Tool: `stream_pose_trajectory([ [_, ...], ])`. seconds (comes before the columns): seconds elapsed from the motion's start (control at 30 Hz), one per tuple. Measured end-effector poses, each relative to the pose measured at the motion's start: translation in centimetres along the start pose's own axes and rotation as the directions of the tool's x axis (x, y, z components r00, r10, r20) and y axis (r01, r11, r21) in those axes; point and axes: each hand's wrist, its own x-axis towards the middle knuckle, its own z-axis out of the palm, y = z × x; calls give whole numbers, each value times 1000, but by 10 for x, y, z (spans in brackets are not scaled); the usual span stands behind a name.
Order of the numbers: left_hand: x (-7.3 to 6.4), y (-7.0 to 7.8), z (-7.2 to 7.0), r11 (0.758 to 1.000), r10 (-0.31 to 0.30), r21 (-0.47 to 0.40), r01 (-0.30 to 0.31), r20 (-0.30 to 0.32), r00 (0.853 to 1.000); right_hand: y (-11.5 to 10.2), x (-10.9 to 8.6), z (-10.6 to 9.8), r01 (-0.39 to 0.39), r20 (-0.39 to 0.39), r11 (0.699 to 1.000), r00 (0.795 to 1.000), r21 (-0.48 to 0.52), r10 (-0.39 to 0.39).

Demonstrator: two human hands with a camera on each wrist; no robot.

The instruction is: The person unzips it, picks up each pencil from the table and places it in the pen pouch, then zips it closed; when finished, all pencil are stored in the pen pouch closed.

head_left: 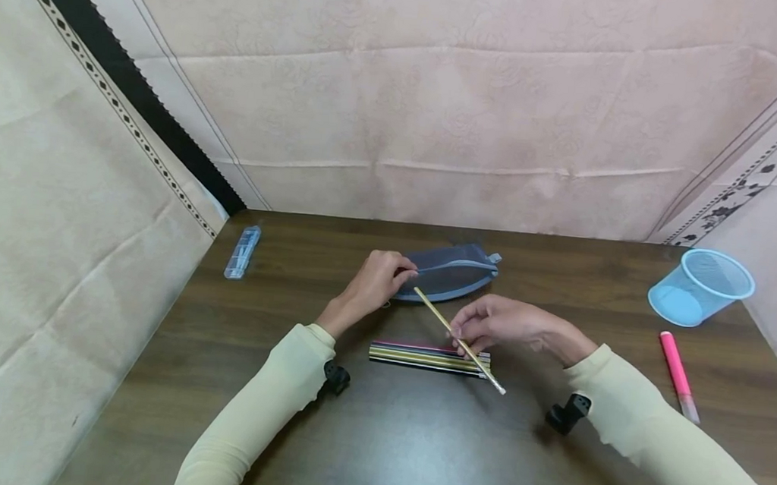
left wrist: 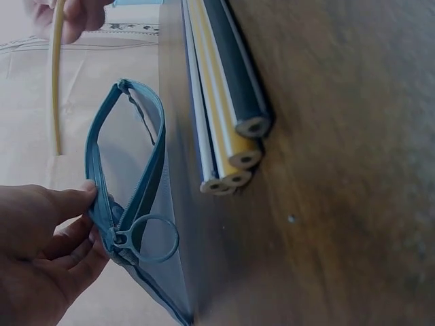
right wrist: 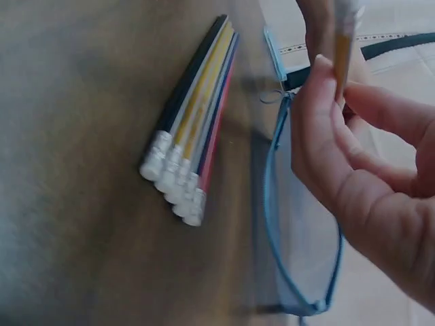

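A blue mesh zipper pouch (head_left: 450, 275) lies on the table with its zipper open; a ring pull (left wrist: 158, 238) hangs at one end. My left hand (head_left: 380, 280) pinches the pouch's edge at that left end. Between thumb and fingers of my right hand (head_left: 495, 323) is a yellow pencil (head_left: 434, 311), tilted, its unsharpened end toward the pouch and its eraser end toward me. Below it, several unsharpened pencils (head_left: 414, 356) lie side by side in black, yellow, blue and red, their white erasers (right wrist: 173, 180) all at the right end.
At the far right a light blue mesh cup (head_left: 700, 288) stands near the table edge. A pink marker (head_left: 678, 376) lies in front of it. At the back left is a clear blue flat case (head_left: 242, 252). Cloth walls (head_left: 439, 125) border the table (head_left: 378, 455).
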Motion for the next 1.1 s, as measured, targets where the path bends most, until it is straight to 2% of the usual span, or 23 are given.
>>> stream_pose_trajectory([
  [0.1, 0, 2, 0, 1000, 0, 17, -1, 7, 1000, 5, 3, -1, -28, -26, 979, 999, 203, 33],
  [0.2, 0, 3, 0, 999, 8, 34, -8, 19, 1000, 11, 9, -2, -14, -101, 930, 993, 368, 55],
  [0.3, 1, 3, 0, 999, 19, 43, -21, 29, 999, 17, 16, -3, 19, -189, 876, 979, 482, 83],
  [0.43, 3, 3, 1, 999, 19, 47, -21, 43, 999, 22, 25, 1, 91, -297, 785, 947, 613, 122],
  [0.5, 4, 4, 1, 999, 17, 50, -20, 44, 999, 21, 30, 4, 139, -358, 738, 922, 660, 146],
  [0.57, 5, 5, 1, 998, 24, 55, -26, 40, 999, 18, 35, 4, 188, -416, 705, 895, 684, 165],
  [0.67, 6, 9, 1, 997, 32, 63, -34, 33, 999, 15, 43, 1, 243, -486, 678, 853, 694, 192],
  [0.73, 6, 11, 1, 997, 37, 66, -40, 39, 999, 14, 48, -1, 257, -509, 667, 834, 699, 212],
  [1.1, 8, 18, 3, 996, 18, 83, -23, 65, 998, 4, 77, -2, 274, -600, 665, 730, 694, 326],
])
